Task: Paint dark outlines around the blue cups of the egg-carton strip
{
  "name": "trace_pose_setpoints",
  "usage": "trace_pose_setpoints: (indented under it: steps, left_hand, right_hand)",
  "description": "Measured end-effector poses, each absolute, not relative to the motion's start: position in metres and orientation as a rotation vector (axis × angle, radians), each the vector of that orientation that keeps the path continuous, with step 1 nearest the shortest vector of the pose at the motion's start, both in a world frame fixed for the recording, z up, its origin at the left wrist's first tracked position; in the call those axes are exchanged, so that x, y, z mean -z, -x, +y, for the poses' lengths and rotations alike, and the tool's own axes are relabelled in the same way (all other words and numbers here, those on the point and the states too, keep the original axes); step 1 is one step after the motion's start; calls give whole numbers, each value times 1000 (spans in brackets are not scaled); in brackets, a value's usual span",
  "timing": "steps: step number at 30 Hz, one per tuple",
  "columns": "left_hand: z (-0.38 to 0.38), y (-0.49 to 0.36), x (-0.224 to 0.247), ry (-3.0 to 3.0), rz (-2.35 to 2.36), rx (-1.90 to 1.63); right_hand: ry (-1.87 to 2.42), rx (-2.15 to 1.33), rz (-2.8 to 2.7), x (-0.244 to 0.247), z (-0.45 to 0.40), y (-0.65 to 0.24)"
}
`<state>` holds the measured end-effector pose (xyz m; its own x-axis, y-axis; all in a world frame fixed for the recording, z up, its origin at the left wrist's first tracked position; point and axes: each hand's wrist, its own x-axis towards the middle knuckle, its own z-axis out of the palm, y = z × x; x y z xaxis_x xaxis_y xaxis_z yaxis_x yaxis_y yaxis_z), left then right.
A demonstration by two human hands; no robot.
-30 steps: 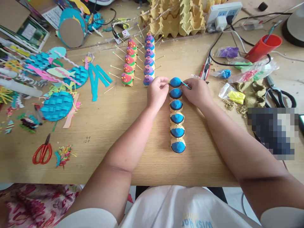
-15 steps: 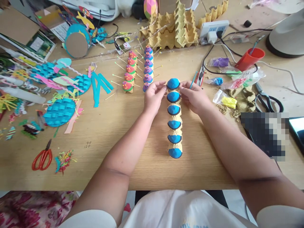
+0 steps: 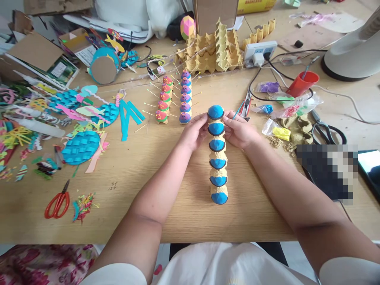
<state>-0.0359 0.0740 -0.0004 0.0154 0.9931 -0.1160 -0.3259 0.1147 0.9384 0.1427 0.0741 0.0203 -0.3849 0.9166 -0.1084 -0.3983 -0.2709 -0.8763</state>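
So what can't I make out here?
All in the head view:
Lower end of the blue stick: hidden by the right hand.
Phone: right side cut off by the picture edge.
Dark item beside it: blurred into blocks.
Handwritten marks: too small to read surely.

A white shirt point(image 3: 219, 263) is worn, its cloth loose and softly creased across the front. Part of a small, pale yellowish print point(image 3: 236, 281) is shown at the lower edge of the view, too cut off to be read. The upper arms are covered by plain, wide white short sleeves point(image 3: 347, 271), ended above the elbows. The forearms, the left hand point(image 3: 194, 132) and the right hand point(image 3: 242, 128) are left bare, and a fold is seen at each elbow.
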Motion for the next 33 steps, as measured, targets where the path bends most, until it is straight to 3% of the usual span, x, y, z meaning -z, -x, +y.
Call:
trace_pose_setpoints:
  steps: [33]
  left_hand:
    - [65,28,-13,-472,795,-1249]
  right_hand:
    - [596,-1939,-838,-10,80,-139]
